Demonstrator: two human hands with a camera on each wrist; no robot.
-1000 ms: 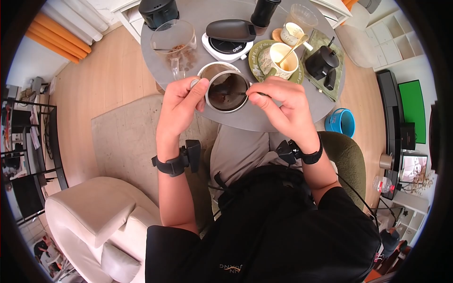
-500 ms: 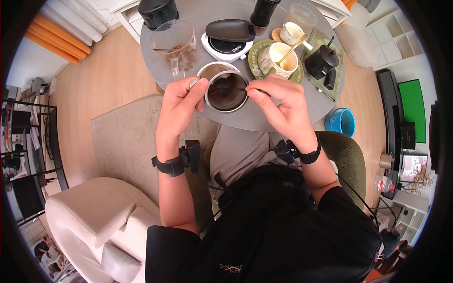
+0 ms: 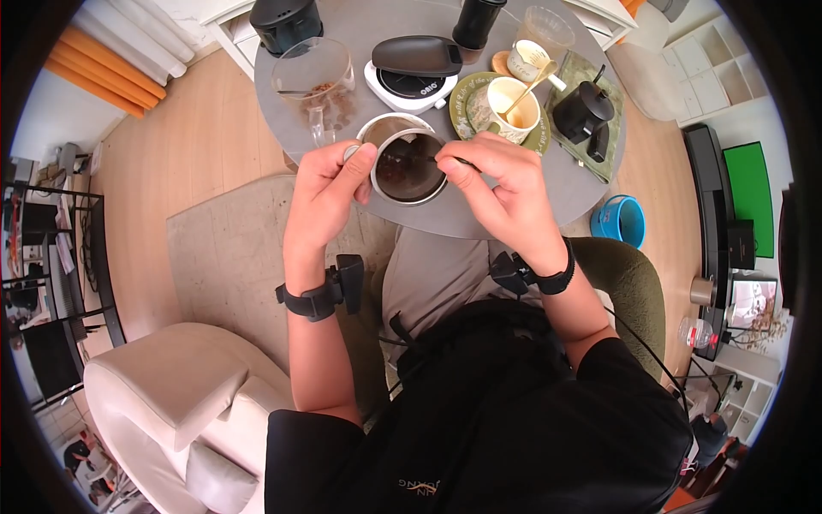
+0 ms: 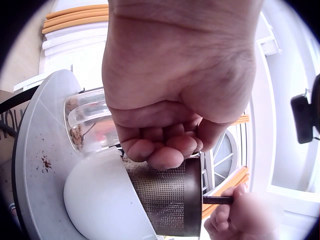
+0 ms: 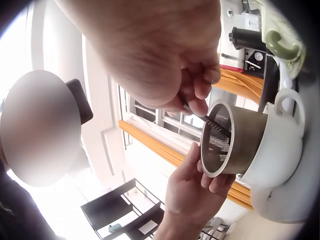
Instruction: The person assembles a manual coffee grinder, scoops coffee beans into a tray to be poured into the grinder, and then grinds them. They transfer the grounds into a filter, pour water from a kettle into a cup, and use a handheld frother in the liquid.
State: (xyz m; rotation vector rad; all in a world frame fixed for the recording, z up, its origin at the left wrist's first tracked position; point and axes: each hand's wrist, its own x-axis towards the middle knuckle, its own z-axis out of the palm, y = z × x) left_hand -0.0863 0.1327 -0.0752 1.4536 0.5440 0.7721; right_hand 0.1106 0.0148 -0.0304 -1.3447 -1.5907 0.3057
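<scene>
The right hand (image 3: 505, 193) has moved slightly inward, pinching a thin dark stick (image 5: 216, 125) inside the metal mesh strainer (image 4: 165, 195). The left hand (image 3: 325, 201) grips this strainer, tilted at the white round cup (image 5: 282, 155). A clear glass mug (image 3: 318, 67) stands nearby; fingers partly hide the rim.

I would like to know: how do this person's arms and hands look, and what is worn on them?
The left hand and right hand wear no gloves. Each wrist has a black strap with a boxy black camera. The forearms are uncovered below short black sleeves, and a thin black cable passes near the right arm.
</scene>
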